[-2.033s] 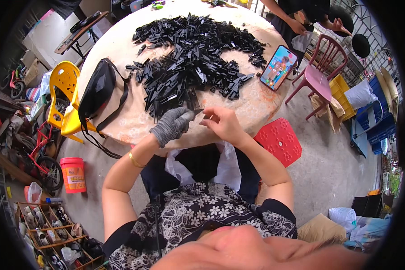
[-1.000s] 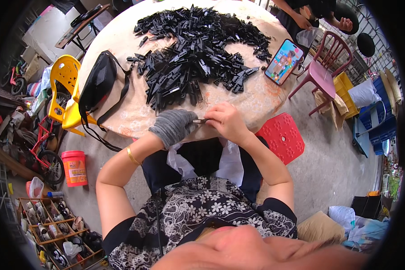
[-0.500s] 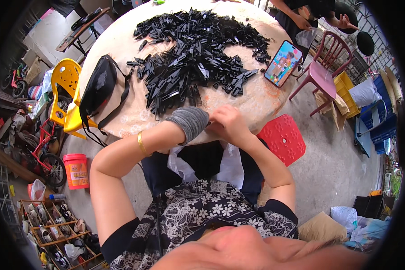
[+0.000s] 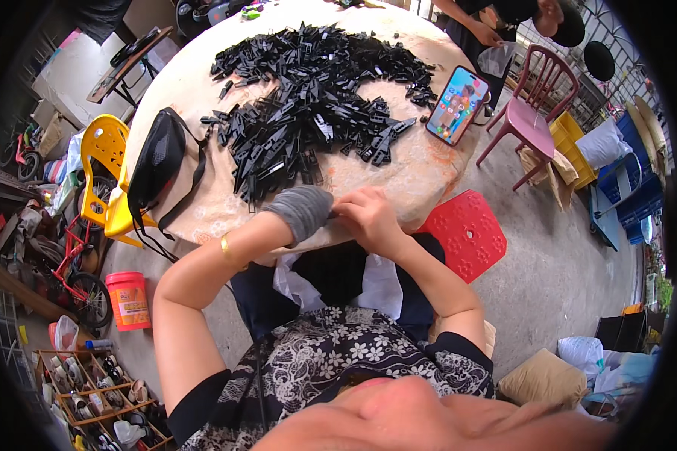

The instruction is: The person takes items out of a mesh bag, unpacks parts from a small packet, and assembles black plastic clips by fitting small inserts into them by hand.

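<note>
Your grey-knit-gloved left hand point(image 4: 302, 213) and bare, curled right hand point(image 4: 370, 218) sit close together, your side of the glossy, jagged black pile point(image 4: 302, 109); can't tell either grip.

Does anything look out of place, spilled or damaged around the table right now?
Nothing looks clearly spilled or damaged around the black pieces. One mild mismatch: the left hand wears a grey glove, while the right hand is bare. I can't tell whether the tablecloth's orange marks are stains or print.
</note>
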### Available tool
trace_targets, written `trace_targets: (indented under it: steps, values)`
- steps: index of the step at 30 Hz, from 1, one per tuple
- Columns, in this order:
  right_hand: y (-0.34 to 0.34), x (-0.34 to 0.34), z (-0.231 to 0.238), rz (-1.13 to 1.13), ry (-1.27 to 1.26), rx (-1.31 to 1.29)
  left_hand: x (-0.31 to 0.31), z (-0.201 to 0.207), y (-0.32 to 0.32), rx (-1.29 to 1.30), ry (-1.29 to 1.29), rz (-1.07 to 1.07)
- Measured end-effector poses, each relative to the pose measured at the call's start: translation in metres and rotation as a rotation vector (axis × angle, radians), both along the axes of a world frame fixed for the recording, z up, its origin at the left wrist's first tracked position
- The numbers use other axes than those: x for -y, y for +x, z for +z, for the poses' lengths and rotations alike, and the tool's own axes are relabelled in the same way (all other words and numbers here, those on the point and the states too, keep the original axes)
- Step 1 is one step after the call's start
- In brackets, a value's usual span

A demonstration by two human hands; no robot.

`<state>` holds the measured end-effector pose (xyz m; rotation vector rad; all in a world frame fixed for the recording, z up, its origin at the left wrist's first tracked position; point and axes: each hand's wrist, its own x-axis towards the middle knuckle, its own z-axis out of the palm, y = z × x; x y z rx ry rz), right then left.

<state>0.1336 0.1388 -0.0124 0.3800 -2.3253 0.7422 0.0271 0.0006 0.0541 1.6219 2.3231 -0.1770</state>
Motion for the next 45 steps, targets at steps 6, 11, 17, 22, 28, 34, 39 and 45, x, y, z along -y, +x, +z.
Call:
trace_targets:
  steps: [6,11,17,22,28,34,39,45]
  values:
    - [0.008,0.003,0.01,0.311,-0.639,0.552,0.036,-0.007,0.023,0.38,0.402,0.12]
    - [0.021,0.008,0.015,0.547,-0.859,0.687,0.046,0.005,0.047,0.382,0.368,0.023]
    - [0.04,0.01,0.026,0.24,0.156,0.334,0.047,0.006,0.019,-0.1,0.561,0.088]
    - [-0.001,-0.045,0.019,-0.22,-0.098,0.089,-0.001,-0.01,-0.006,-0.233,0.475,0.354]
    - [-0.034,-0.082,0.004,-0.511,0.06,0.171,-0.016,-0.018,-0.021,-0.318,0.34,0.469]
    - [-0.03,-0.095,0.001,-0.328,-0.035,0.206,0.007,-0.032,-0.027,-0.39,0.446,0.464]
    - [-0.015,-0.079,0.006,-0.398,0.143,0.166,0.005,-0.034,-0.034,-0.495,0.477,0.441]
    - [-0.006,-0.074,0.003,-0.36,0.024,0.139,-0.005,-0.029,-0.031,-0.499,0.458,0.364]
